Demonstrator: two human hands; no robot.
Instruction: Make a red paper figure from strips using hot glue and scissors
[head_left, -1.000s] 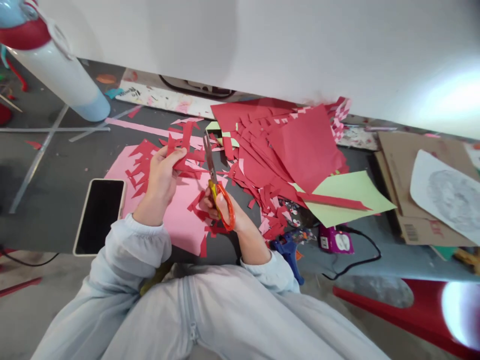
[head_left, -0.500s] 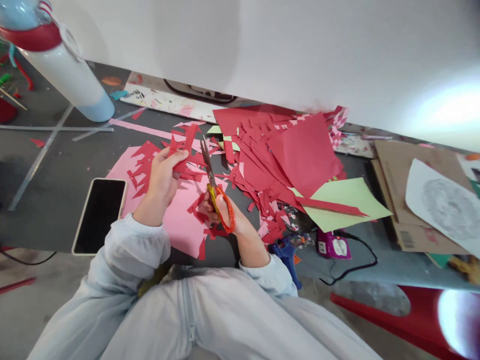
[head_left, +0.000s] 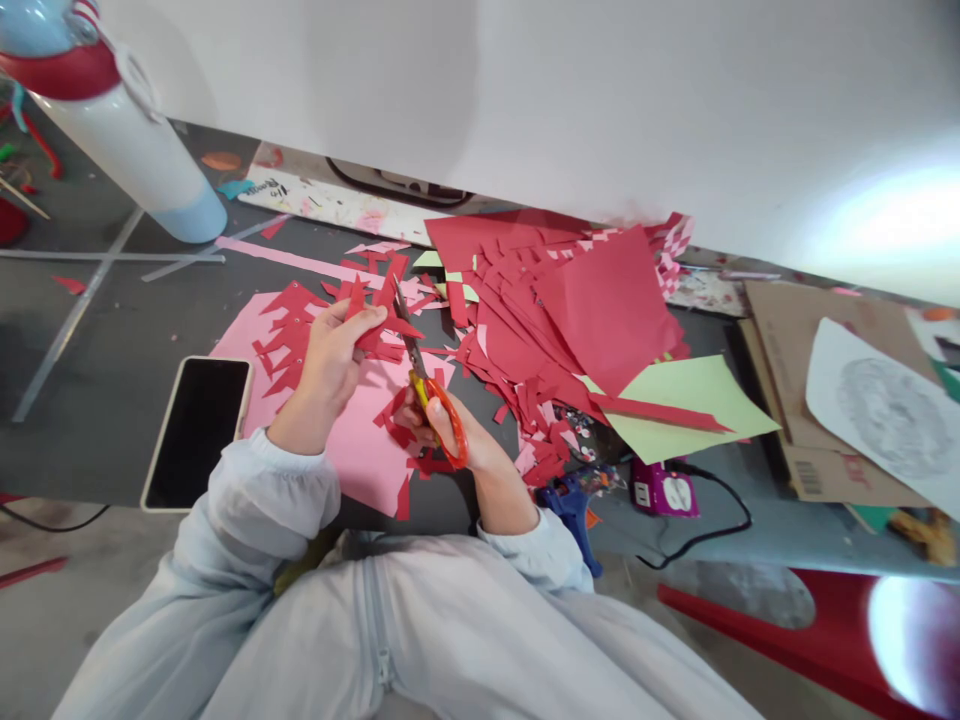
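Between thumb and fingers, my left hand (head_left: 334, 355) pinches a piece of red paper (head_left: 394, 285) that sticks up past the fingertips. My right hand (head_left: 442, 425) grips scissors (head_left: 416, 355) with orange and yellow handles. Their blades point away from me and touch or overlap the red paper at my left fingertips; whether they are parted I cannot tell. Under both hands lies a pink sheet (head_left: 364, 450), strewn with red scraps (head_left: 285, 335). To the right, red cut strips and sheets (head_left: 600, 300) form a heap.
A phone (head_left: 199, 435) lies left of my left arm, and a bottle (head_left: 142, 150) stands behind it. Right of the heap are a green sheet (head_left: 675, 395), a blue glue gun (head_left: 574, 505), a purple box (head_left: 664, 490) with a black cord and cardboard (head_left: 847, 380). A white panel (head_left: 525, 100) rises behind.
The scissors' blades have moved slightly left, onto the red paper in my left hand. That hand has shifted a little right, and the paper's visible shape has changed.
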